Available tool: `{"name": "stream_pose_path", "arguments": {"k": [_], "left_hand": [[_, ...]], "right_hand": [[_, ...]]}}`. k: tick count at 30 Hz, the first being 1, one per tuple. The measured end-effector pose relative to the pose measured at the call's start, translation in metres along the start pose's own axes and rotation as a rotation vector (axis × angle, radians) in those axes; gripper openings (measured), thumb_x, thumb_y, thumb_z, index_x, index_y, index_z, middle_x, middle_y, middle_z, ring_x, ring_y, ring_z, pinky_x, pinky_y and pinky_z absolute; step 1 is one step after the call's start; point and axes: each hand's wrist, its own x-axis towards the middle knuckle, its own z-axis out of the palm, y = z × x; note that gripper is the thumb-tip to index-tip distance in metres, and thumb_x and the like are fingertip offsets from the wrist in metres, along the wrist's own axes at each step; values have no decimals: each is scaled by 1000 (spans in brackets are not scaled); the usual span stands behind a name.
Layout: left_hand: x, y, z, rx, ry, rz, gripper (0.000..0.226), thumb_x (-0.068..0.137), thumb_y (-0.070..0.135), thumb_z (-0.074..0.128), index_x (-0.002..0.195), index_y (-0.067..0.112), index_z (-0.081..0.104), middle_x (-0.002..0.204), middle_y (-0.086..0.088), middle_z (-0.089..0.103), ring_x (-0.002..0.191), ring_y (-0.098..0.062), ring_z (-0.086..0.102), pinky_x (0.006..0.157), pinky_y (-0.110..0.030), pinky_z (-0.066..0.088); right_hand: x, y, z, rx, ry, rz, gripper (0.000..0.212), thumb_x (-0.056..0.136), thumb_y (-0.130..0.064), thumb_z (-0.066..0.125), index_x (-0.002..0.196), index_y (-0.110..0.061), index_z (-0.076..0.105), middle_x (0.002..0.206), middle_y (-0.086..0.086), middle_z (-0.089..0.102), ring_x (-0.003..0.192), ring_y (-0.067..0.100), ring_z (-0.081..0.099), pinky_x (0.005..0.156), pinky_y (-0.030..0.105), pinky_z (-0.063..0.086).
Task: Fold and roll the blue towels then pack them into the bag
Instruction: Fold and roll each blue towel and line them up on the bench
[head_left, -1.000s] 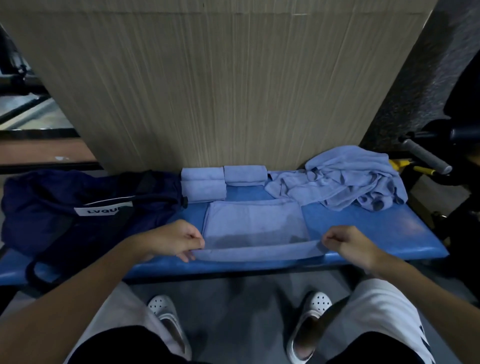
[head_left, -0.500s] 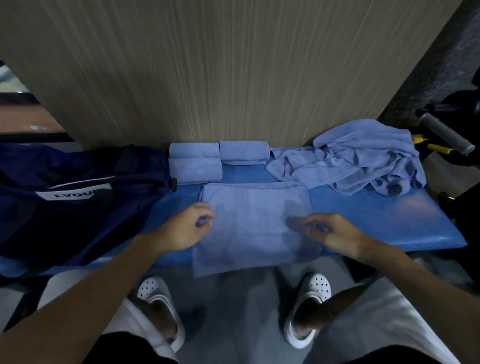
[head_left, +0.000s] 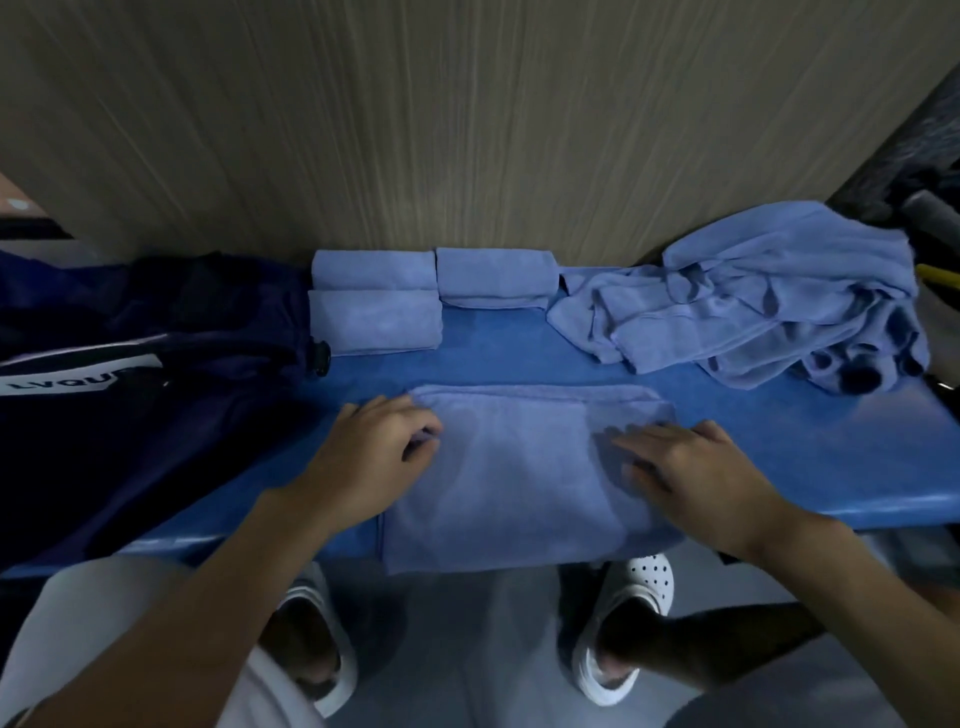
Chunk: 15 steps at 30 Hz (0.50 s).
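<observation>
Bag (head_left: 130, 374) is slumped dark and floppy at 9 o'clock, lying on the left end of the bench, mouth not really visible, so I can't tell how open it is. Left hand (head_left: 374, 452) has its fingers curled in, pinching the left edge of the towel (head_left: 509, 483) up near the far corner. The towel lies flat dead centre on the bench, far edge looking doubled over, near edge drooping off the front lip. My guess is it's light, limp and zero stiffness, a soft nap that clings to itself, nothing fragile about it. So grab it by corners or along an edge, never the middle, or it just bunches. For rolling I'd start at one short end with both hands spread across the width and keep it snug. Three finished rolls (head_left: 374, 317) sit at 11 to 12 o'clock, tight against the wall. Right hand (head_left: 691, 473) is flat, fingers straight, palm down pressing the towel's right part, gripping nothing. The pile (head_left: 753, 301) of loose towels is heaped at 2 o'clock, all tangled. Bench (head_left: 779, 447) is smooth blue padding, looks a bit slick, so I'd bet the overhanging cloth can slide off. Wall (head_left: 467, 130) is wood-grain panel right behind. Light is dim, grey floor (head_left: 457, 649) below, white shoes (head_left: 641, 577) under the bench edge, dark gear at 1 o'clock that's too murky to name.
</observation>
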Motion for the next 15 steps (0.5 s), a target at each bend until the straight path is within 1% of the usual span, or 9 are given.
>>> {"name": "stream_pose_path", "arguments": {"k": [2, 4, 5, 8, 11, 12, 13, 14, 15], "left_hand": [[6, -1, 5, 10, 46, 16, 18, 87, 20, 67, 104, 19, 69, 102, 7, 56, 93, -22, 53, 82, -38, 42], [13, -6, 8, 32, 88, -1, 32, 84, 23, 67, 114, 12, 66, 110, -2, 55, 96, -27, 52, 83, -43, 47], [16, -9, 9, 36, 99, -20, 37, 84, 26, 66, 116, 10, 65, 113, -4, 55, 97, -28, 52, 84, -45, 48], [23, -11, 11, 14, 95, -77, 33, 86, 27, 69, 115, 11, 66, 114, -2, 58, 99, -27, 53, 87, -48, 47], [27, -10, 11, -30, 94, -96, 24, 85, 25, 73, 107, 17, 67, 107, 6, 59, 98, -20, 51, 89, -44, 45], [29, -10, 10, -50, 93, -100, 21, 85, 25, 73, 104, 19, 66, 104, 8, 58, 97, -18, 50, 89, -43, 45], [30, -10, 10, -67, 84, -100, 18, 84, 25, 73, 100, 21, 64, 101, 9, 57, 96, -17, 50, 88, -42, 45], [32, -10, 9, -79, 75, -98, 16, 84, 25, 73, 96, 22, 63, 98, 11, 56, 95, -17, 51, 87, -42, 45], [33, -10, 8, -89, 67, -101, 15, 83, 24, 74, 93, 23, 62, 96, 11, 55, 93, -17, 51, 86, -42, 46]], "right_hand": [[7, 5, 6, 67, 1, 67, 28, 92, -32, 51, 118, -29, 62, 109, -11, 64, 104, 17, 58, 80, 33, 30], [10, 11, 13, 80, 112, 108, 32, 87, -31, 55, 117, -26, 63, 114, -7, 61, 105, 20, 52, 80, 32, 26], [12, 13, 15, 91, 166, 152, 33, 86, -29, 57, 118, -24, 64, 118, -5, 59, 107, 21, 49, 83, 34, 28], [17, 24, 21, 192, 176, 306, 37, 87, -21, 67, 124, -19, 62, 127, 1, 56, 115, 27, 48, 91, 45, 35], [23, 33, 21, 289, 152, 332, 36, 84, -17, 71, 119, -19, 63, 115, 3, 57, 108, 29, 53, 90, 47, 42], [25, 35, 21, 329, 166, 322, 32, 82, -13, 72, 113, -18, 65, 108, 2, 57, 100, 26, 55, 87, 42, 44], [27, 36, 20, 370, 183, 318, 28, 81, -10, 73, 107, -17, 67, 101, 1, 56, 92, 21, 56, 82, 32, 44], [28, 37, 18, 404, 197, 323, 24, 80, -7, 73, 100, -16, 67, 94, 0, 55, 83, 16, 54, 77, 21, 41], [29, 36, 16, 419, 207, 333, 20, 79, -5, 74, 94, -16, 66, 88, -2, 55, 76, 10, 51, 71, 14, 38]]}}
